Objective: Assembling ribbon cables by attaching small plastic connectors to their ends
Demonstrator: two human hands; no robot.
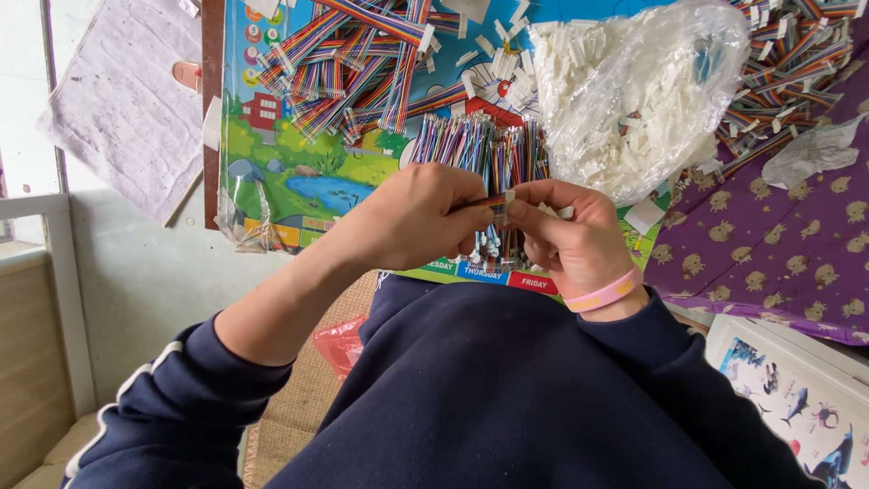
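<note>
Head view, taken with the clear bag of white connector housings (634, 86) as landmark.

Item 1: short rainbow ribbon cable (489, 201). Lies below and to the left of the bag, raised off the table between the two hands. Its long axis runs roughly left to right, from the left fingertips toward the right thumb. A small white housing (510, 196) sits at its right-hand end, directly under the bag's lower left edge.

Item 2: left hand (407, 217). Left of the cable, well left of and below the bag. Fingers curled, thumb and forefinger pinched on the cable's left end.

Item 3: right hand (570, 237). Directly below the bag, pink wristband at the wrist. Thumb and forefinger closed around the white housing at the cable's right end; more small white pieces show at the fingers, exact count unclear. Both hands are equally near the cable, meeting at it.

Item 4: bundle of loose coloured wires (484, 149). Just left of the bag, behind the hands.

Item 5: heap of finished ribbon cables (358, 59). Farther left of the bag, on a colourful printed mat (299, 172).

Item 6: second heap of ribbon cables (797, 54). Right of the bag, on purple patterned cloth (778, 244).
</note>
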